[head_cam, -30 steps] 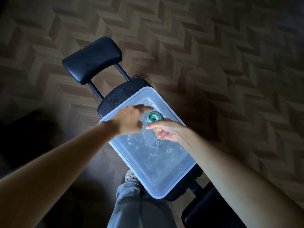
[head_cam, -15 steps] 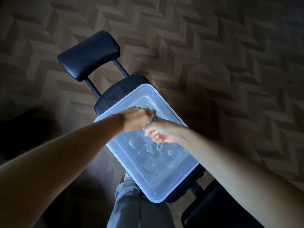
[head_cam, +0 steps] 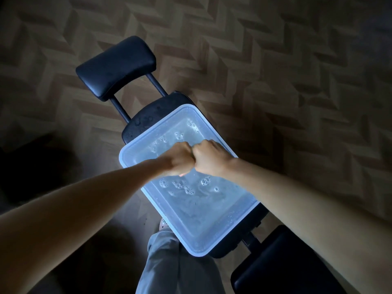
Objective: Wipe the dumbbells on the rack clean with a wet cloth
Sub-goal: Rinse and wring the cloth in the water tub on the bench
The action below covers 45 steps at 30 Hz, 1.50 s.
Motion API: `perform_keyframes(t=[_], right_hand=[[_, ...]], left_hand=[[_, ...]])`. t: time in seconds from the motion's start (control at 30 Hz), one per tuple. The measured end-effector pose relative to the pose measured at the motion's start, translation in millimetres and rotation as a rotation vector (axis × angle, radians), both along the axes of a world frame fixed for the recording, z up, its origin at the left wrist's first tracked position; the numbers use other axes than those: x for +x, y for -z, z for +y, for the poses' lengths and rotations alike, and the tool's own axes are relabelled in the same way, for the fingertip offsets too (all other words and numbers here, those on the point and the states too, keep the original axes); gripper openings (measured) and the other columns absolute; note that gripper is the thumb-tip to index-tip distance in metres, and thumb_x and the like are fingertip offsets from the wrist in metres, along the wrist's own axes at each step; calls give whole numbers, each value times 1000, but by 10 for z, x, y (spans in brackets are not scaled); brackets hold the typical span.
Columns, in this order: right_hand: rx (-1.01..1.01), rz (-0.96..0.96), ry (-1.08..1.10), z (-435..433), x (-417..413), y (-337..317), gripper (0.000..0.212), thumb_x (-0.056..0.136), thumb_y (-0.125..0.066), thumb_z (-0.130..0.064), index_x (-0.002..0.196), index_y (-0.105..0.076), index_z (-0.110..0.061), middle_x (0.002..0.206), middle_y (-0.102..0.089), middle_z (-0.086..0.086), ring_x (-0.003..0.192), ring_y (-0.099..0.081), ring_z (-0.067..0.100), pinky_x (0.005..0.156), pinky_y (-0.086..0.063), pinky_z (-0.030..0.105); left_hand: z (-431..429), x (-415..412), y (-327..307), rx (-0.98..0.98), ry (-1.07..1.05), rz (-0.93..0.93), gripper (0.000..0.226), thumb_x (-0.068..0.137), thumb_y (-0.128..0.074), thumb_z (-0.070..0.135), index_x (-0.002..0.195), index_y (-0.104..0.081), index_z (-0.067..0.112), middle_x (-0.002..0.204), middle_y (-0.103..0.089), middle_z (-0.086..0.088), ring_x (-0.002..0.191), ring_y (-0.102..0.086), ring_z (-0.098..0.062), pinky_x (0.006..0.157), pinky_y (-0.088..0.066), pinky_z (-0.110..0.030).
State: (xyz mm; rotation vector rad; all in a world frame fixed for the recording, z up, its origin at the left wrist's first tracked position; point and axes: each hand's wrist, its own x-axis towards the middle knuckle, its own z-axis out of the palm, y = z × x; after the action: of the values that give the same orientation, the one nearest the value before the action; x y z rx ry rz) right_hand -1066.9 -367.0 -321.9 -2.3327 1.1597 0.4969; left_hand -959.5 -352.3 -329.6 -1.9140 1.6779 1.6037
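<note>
Left hand [head_cam: 179,159], right hand [head_cam: 210,158], seemingly fisted, tub [head_cam: 212,225]

Tub [head_cam: 241,219] on bench [head_cam: 146,122], left hand [head_cam: 178,160] against right hand [head_cam: 209,158] above

The floor [head_cam: 275,60] under me is wood-look parquet laid in a chevron pattern of brown and tan. The light on it is dim and fades to near black along the left side, where a heavy shadow [head_cam: 31,166] pools. A black padded bench [head_cam: 135,132] runs slantwise across the middle of my view, with beads of water on its middle pad. Its small end pad [head_cam: 115,67] sits on two dark metal bars [head_cam: 157,84] at the upper left, and another black pad [head_cam: 282,270] lies at the lower right.
</note>
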Motion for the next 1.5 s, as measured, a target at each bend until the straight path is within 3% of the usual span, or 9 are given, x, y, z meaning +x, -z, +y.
perform_keyframes(t=[0.13,0.27,0.8,0.9,0.97,1.07,1.2,1.33,1.5], right_hand=[[-64,64,-193,-67,-44,-67,27,84,-46,-2,107,-59,2,106,-64,20,97,-60,37,68,-34,31],[-122,106,-366,-74,-83,-102,28,83,-46,-6,107,-60,-1,105,-65,18,97,-60,36,71,-39,32],[-102,136,-356,57,-56,-174,24,83,-47,-7,102,-61,-1,102,-64,20,94,-60,36,68,-32,29],[-42,116,-227,52,-42,-193,9,81,-47,-3,78,-56,-3,91,-61,21,88,-59,38,65,-32,30],[34,87,-66,-18,-2,-231,24,80,-47,-2,60,-36,-10,70,-50,13,80,-55,37,62,-33,31],[59,24,116,-48,24,-278,20,83,-53,-10,72,-36,-13,83,-53,8,86,-53,35,65,-32,31],[220,134,288,76,-20,-261,55,82,-63,-9,125,-30,0,117,-53,19,108,-53,36,68,-37,28],[536,-128,532,102,-6,-484,58,80,-65,-4,118,-22,-6,95,-44,6,87,-50,21,53,-40,20],[838,-521,733,97,171,-1026,43,90,-53,-5,130,-39,-10,126,-51,3,115,-52,16,89,-50,29]], left_hand=[[52,-51,-54,83,-124,-2,32,77,-43,-13,51,-40,6,22,-33,5,23,-37,-13,31,-27,-10],[148,-60,-91,157,-171,26,28,62,-45,-18,48,-35,4,44,-31,-7,36,-30,-18,52,-26,-21],[215,-20,-97,156,-21,-40,24,61,-45,-15,48,-38,3,49,-39,-11,41,-36,-21,54,-34,-23],[211,-47,-196,7,64,-153,15,72,-46,-11,64,-53,-1,62,-55,-21,52,-56,-29,44,-42,-23],[237,-12,-250,-217,39,-223,19,82,-41,-4,96,-52,2,94,-61,-23,86,-61,-36,62,-43,-33],[324,35,-253,-498,-97,-208,22,84,-42,-1,101,-35,11,101,-57,-19,84,-55,-37,64,-37,-37],[320,19,-245,-257,-276,-1,44,87,-46,-5,126,-28,6,119,-48,-18,98,-57,-36,77,-49,-37],[328,174,-442,-181,-637,220,28,89,-47,-5,114,-40,5,105,-54,-10,81,-60,-24,74,-57,-35],[453,435,-1049,-229,-1004,474,16,92,-41,-5,103,-40,6,89,-53,-6,65,-57,-15,68,-55,-28]])
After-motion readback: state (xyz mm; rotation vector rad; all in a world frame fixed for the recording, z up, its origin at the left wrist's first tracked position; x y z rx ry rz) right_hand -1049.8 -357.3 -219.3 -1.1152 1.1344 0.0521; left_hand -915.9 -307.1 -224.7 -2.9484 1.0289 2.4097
